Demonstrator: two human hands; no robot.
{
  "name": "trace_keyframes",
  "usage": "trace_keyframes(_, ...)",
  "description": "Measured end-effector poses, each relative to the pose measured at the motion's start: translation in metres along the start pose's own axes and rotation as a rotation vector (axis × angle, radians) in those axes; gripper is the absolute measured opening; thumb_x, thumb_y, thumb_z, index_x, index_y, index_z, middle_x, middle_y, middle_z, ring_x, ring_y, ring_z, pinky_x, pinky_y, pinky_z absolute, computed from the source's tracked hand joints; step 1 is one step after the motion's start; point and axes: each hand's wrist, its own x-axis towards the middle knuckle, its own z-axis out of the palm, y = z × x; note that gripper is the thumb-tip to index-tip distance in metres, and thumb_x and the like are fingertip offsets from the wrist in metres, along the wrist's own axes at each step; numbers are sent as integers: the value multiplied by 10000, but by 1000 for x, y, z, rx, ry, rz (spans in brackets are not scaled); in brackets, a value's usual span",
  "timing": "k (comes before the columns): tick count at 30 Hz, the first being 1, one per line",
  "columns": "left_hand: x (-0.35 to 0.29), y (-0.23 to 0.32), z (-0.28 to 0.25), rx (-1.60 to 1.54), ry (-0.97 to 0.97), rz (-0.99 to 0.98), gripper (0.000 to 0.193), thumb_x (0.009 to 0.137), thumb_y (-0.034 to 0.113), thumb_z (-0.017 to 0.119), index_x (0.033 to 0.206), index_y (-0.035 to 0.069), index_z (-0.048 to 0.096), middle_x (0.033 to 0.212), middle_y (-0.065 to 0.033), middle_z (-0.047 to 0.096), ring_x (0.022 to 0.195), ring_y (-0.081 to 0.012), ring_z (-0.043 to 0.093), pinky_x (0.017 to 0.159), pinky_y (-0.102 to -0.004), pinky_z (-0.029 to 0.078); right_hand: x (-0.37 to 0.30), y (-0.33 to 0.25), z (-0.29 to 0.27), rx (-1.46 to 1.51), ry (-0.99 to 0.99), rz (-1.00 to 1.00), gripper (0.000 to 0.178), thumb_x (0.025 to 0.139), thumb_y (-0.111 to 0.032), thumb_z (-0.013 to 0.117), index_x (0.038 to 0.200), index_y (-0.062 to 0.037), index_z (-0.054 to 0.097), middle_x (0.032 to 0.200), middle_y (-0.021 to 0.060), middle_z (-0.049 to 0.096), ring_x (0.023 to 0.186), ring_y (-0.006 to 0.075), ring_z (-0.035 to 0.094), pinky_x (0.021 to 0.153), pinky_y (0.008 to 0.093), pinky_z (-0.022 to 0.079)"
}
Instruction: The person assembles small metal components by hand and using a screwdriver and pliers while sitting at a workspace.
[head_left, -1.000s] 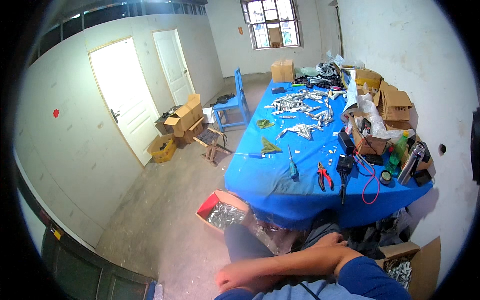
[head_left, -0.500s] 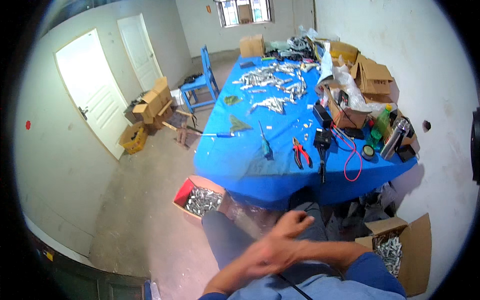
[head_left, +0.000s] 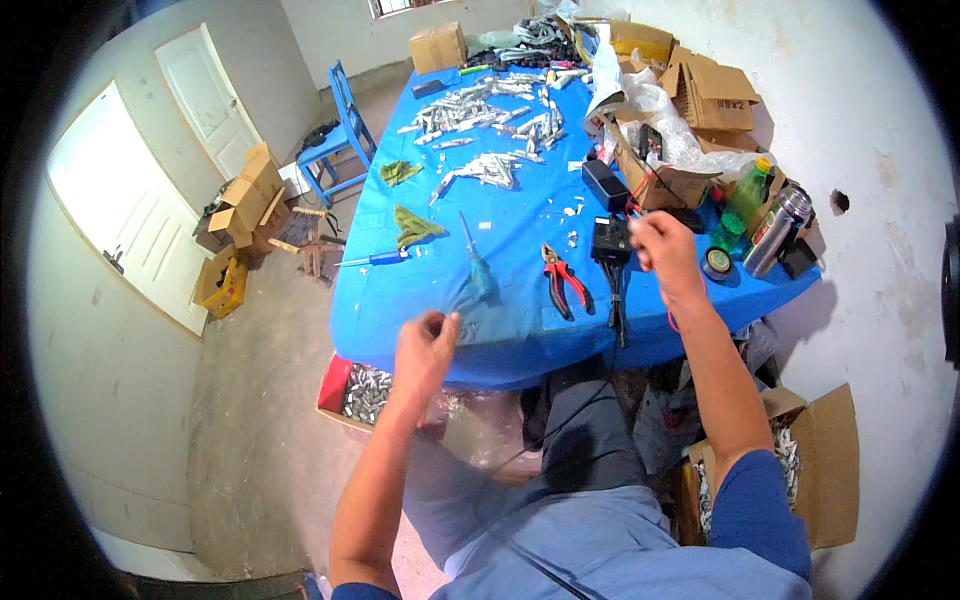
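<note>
My left hand [head_left: 425, 352] is raised before the near edge of the blue-covered table [head_left: 375, 310], fingers curled toward the thumb; anything inside is hidden. Above the table's right part, my right hand [head_left: 665, 255] is pinched closed. A small pale bit shows at its fingertips, too small to name. Close to this hand lie a black power adapter [head_left: 611, 240] and a red cable, partly covered by the hand and wrist. Between my hands are red-handled pliers [head_left: 567, 283] and a teal-handled screwdriver [head_left: 482, 278]. A blue-handled screwdriver [head_left: 385, 258] lies farther left.
Piles of silvery tube-like pieces [head_left: 490, 170] cover the table's middle. At right stand a green bottle [head_left: 742, 205] and a steel flask [head_left: 778, 232]. A box of small metal parts [head_left: 366, 395] sits below the left corner, an open carton [head_left: 828, 465] at lower right.
My hands were together over my lap; now they are apart and raised. The right has reached over the table beside the adapter, the left to the table's near edge. The view has shifted.
</note>
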Motion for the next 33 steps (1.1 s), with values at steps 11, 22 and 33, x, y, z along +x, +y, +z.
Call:
trace_keyframes(11, 54, -108, 45, 638, 289, 201, 229, 873, 216, 643, 719, 49, 614, 659, -181, 585, 585, -367, 563, 587, -451, 464, 135, 88, 116, -807, -220, -308, 209, 807, -231, 624, 905, -55, 678, 902, 181, 692, 871, 369, 658, 774, 453, 519)
trace_keyframes(22, 59, -108, 62, 570, 312, 161, 111, 741, 159, 666, 693, 70, 620, 661, -149, 599, 567, -335, 564, 559, -429, 465, 236, 132, 170, -929, -81, -145, 356, 816, -352, 697, 1065, -98, 671, 1076, 150, 687, 1029, 330, 648, 857, 441, 512)
trace_keyframes(33, 70, -100, 63, 637, 335, 113, 190, 772, 168, 656, 654, 42, 576, 605, -143, 572, 515, -308, 529, 535, -425, 448, 280, 194, 179, -899, -118, -19, 342, 808, -390, 711, 1019, -122, 730, 988, 141, 713, 936, 317, 671, 806, 427, 526)
